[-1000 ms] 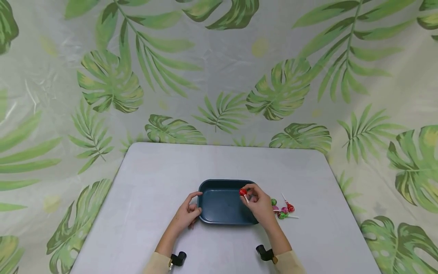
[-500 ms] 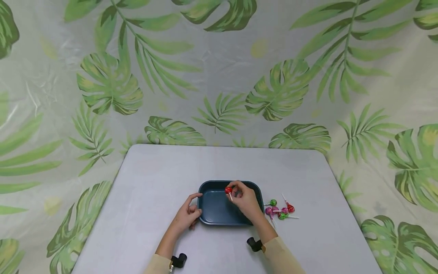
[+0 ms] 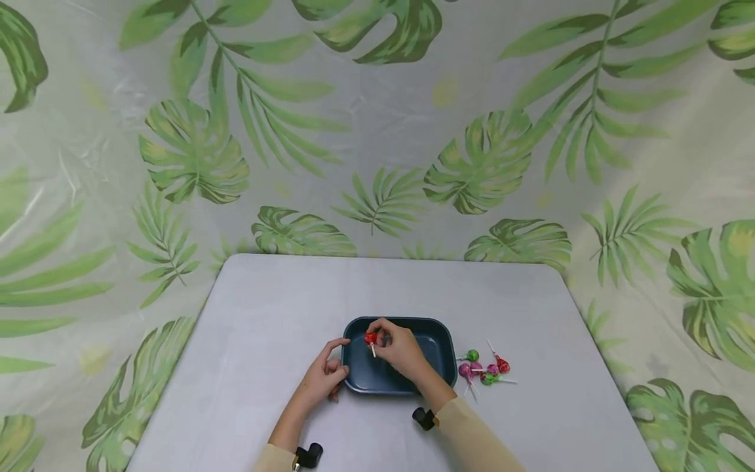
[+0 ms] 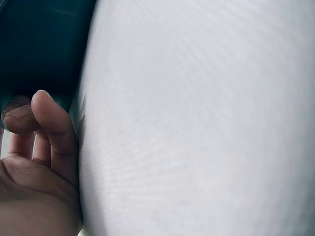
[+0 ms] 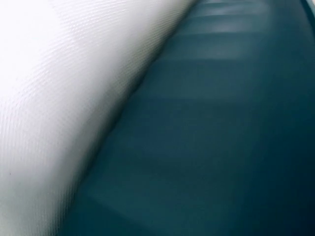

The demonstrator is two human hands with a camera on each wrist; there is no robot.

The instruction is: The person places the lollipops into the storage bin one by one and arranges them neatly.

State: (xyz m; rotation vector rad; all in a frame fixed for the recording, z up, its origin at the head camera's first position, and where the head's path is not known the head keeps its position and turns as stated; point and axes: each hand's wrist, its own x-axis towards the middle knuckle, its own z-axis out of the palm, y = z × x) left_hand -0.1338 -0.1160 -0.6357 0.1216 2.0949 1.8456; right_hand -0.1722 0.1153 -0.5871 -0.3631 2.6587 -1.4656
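Observation:
A dark blue rectangular tray [image 3: 361,375] lies on the white table in the head view. My left hand [image 3: 318,381] holds its left side, index finger and thumb spread along the rim; several curled fingers [image 4: 51,118] show beside the tray wall in the left wrist view. Over the tray's left half, my right hand [image 3: 402,353] pinches a red-wrapped lollipop [image 3: 369,338] with its white stick pointing down. The right wrist view shows the tray [image 5: 197,137] from close up, with neither the right hand nor the lollipop in it.
Several wrapped lollipops, among them a green one [image 3: 472,355], a magenta one [image 3: 466,370] and a red one [image 3: 503,365], lie in a loose cluster right of the tray. The table [image 3: 283,295] ends at a leaf-patterned curtain [image 3: 389,118].
My right hand has carried the red lollipop leftward from the tray's right side to its left half. The left hand has stayed at the tray's left edge.

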